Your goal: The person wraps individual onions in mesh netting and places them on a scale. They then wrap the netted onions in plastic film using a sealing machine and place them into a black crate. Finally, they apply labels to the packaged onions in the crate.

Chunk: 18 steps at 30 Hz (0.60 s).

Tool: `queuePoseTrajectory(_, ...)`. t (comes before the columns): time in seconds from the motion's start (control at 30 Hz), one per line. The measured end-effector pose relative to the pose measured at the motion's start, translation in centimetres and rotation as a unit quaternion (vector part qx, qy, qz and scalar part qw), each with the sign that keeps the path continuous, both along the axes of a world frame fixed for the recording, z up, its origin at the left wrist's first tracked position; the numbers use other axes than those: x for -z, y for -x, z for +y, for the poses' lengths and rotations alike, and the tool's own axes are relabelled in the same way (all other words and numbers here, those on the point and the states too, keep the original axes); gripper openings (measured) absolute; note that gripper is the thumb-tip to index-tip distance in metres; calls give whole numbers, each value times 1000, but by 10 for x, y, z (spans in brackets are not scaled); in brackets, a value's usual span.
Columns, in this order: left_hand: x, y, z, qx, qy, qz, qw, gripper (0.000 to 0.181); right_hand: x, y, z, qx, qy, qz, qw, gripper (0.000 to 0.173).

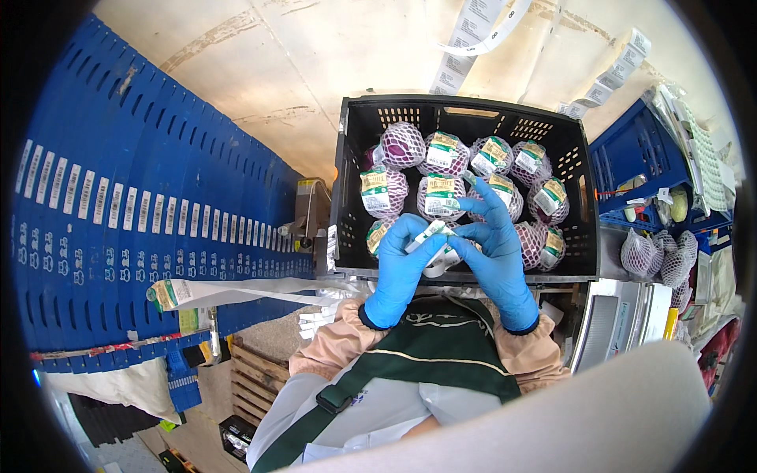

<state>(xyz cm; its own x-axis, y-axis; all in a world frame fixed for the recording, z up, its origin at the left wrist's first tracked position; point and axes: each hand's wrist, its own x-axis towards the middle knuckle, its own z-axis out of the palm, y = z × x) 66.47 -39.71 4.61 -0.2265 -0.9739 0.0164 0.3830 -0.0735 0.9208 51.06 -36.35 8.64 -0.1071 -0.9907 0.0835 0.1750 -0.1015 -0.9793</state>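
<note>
My left hand, in a blue glove, pinches a folded strip of white-and-green labels between thumb and fingers. The thumb and a finger of my right hand, gloved the same way, close on the strip's right end. Its other fingers are spread, with green bits by the fingertips that I cannot make out. Both hands are over the near side of a black plastic crate. Inside are several red cabbages in white foam netting, many bearing a printed label. My hands partly hide the front row.
Stacked blue plastic crates rise on the left. A label strip trails across in front of them. Printed paper strips hang beyond the black crate. Netted produce and a metal-topped appliance stand at right.
</note>
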Motion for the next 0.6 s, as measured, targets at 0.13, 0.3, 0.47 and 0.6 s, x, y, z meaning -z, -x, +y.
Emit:
queuePoseTrajectory(0.13,-13,6,9,-5,-41,-11,999,5,-3,5,4,32,12,68,997,84)
queuePoseTrajectory(0.3,3,7,13,20,-12,-62,998,9,-1,7,7,28,54,47,997,80)
queuePoseTrajectory(0.47,14,11,18,22,-18,-89,996,16,3,15,13,70,19,26,997,75)
queuePoseTrajectory(0.6,-1,-4,26,62,11,-192,979,17,21,66,7,202,11,14,979,61)
